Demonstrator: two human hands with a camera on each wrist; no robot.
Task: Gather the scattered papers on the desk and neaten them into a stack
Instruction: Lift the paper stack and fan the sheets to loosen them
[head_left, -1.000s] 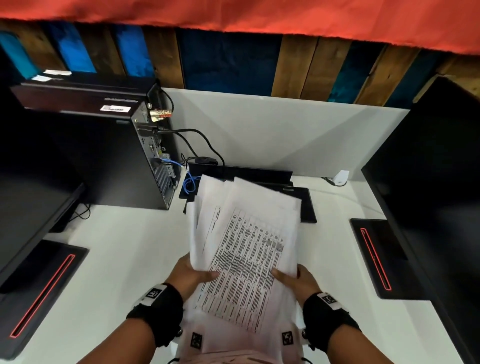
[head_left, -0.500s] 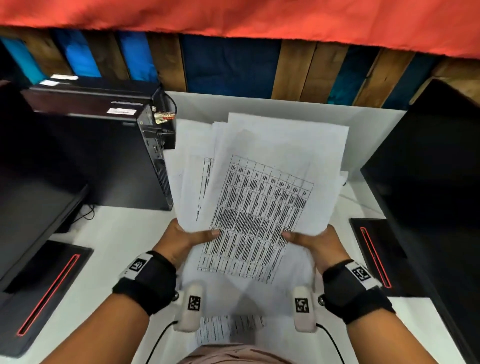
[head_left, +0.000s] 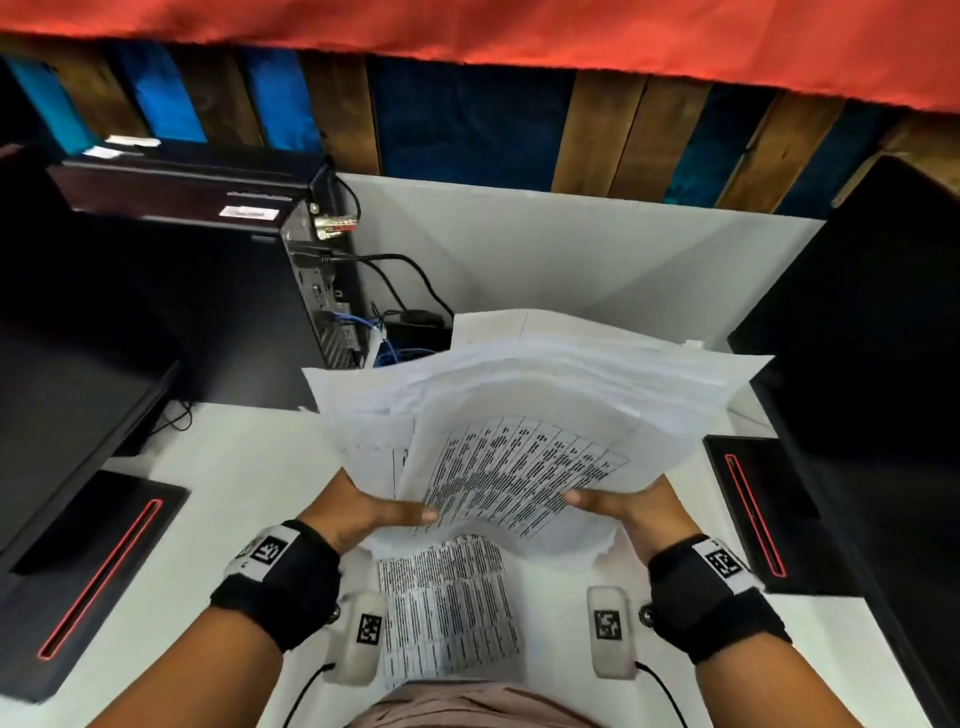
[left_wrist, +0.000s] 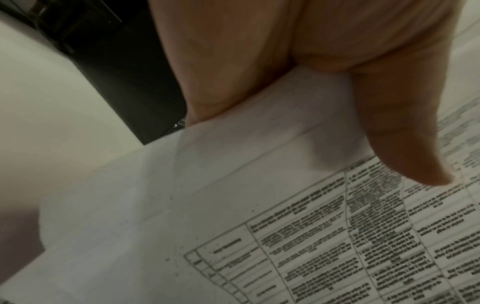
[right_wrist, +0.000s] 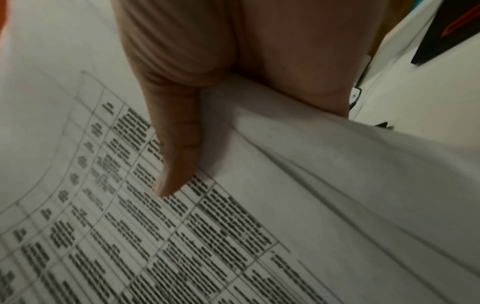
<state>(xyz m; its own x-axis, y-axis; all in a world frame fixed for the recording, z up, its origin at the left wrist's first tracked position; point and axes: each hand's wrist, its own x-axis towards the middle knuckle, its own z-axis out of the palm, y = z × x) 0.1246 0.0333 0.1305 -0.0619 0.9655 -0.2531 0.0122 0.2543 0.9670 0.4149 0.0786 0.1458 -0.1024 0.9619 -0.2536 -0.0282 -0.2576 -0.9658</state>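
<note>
A loose bundle of papers (head_left: 545, 415) was held up above the white table (head_left: 234, 493), fanned unevenly so that many sheet edges stepped out past one another at the far end. The top sheet carried a printed grid of small black text; the sheets under it looked mostly blank white. The bundle bowed and curled at its near edge, thin and limp. The left hand (head_left: 358, 512) had its grip clamped on the near left corner, thumb (left_wrist: 405, 144) flat on the printed page and the fingers hidden under the sheets. The right hand (head_left: 628, 506) pinched the near right corner the same way, its thumb (right_wrist: 176, 160) lying across the table rows. One more printed sheet (head_left: 447, 608) lay flat on the table just nearer than the bundle, between the two wrists and clear of both hands.

Left of the bundle stood a black computer tower (head_left: 208, 291) with cables (head_left: 395, 280) trailing from its back, close to the fanned edges. A black monitor (head_left: 872, 364) stood right of the bundle, its flat base (head_left: 753, 509) marked with a red line; a second dark screen with a like base (head_left: 93, 566) stood to the left. Beyond the bundle rose a smooth white partition (head_left: 571, 249), then a wall of brown and blue wooden planks (head_left: 597, 135). Black straps with square printed markers wrapped both wrists.
</note>
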